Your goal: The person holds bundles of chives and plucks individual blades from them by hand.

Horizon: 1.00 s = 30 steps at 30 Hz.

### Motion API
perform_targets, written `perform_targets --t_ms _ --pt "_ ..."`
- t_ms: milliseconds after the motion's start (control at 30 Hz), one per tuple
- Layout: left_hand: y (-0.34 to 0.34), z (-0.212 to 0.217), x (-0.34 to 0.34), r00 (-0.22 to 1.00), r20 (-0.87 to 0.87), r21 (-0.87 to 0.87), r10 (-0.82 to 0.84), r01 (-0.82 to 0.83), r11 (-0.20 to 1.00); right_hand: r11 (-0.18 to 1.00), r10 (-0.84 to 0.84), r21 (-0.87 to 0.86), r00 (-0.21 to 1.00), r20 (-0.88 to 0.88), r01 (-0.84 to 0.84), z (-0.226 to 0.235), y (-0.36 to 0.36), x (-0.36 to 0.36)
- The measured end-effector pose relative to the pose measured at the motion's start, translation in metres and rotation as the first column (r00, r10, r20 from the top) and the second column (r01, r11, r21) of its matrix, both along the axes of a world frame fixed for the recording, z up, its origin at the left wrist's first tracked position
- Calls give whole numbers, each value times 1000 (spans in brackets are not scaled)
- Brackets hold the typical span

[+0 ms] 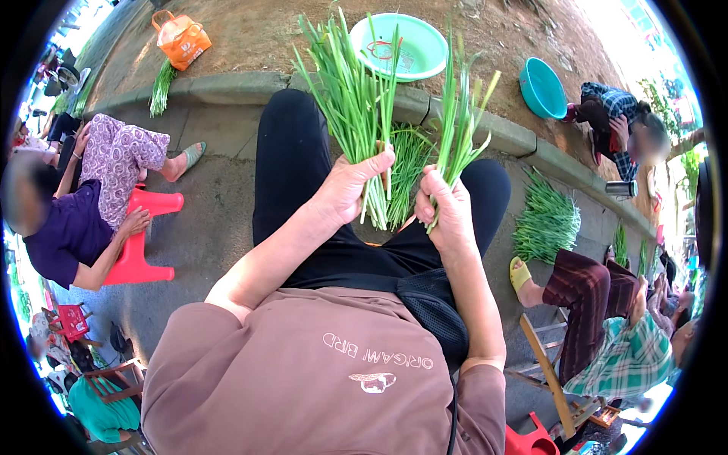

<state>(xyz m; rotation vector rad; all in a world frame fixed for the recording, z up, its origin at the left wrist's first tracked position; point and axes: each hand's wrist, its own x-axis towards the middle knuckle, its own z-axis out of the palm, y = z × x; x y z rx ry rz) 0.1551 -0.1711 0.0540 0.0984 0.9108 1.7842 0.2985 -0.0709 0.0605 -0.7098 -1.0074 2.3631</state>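
Observation:
My left hand (350, 188) is closed round a thick bundle of long green chives (341, 91), leaves up and pale stem ends hanging below the fist. My right hand (446, 203) grips a thinner bunch of chives (456, 125), also upright, a little to the right. The two bunches are apart at hand height. Between and below my hands, a heap of loose greens (409, 159) lies between my knees, partly hidden by the bundles and hands.
Beyond the kerb (227, 87) sit a pale green basin (413, 49), a teal basin (543, 87) and an orange bag (182, 42). More greens (546, 220) lie at right. People sit on both sides, one by a red stool (140, 243), another on a wooden chair (547, 375).

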Motion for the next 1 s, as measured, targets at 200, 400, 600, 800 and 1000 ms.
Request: perform_targets --t_ms 200,400,600,800,1000 --pt "-1 3 23 982 -18 32 -186 187 982 997 37 63 999 -28 -35 -6 -14 -6" --pt "-7 -1 21 967 -73 -8 -246 246 969 977 29 209 998 64 -42 -5 -15 -1" --pt "-7 -11 13 973 -98 -2 -209 209 978 993 -10 114 999 38 5 -2 -3 4" --pt "-4 -9 11 1000 -1 -21 -27 27 999 968 -249 42 964 88 246 4 -3 0" --pt "-4 -18 23 996 -82 13 26 -25 1000 977 99 183 993 66 -110 -5 -23 1"
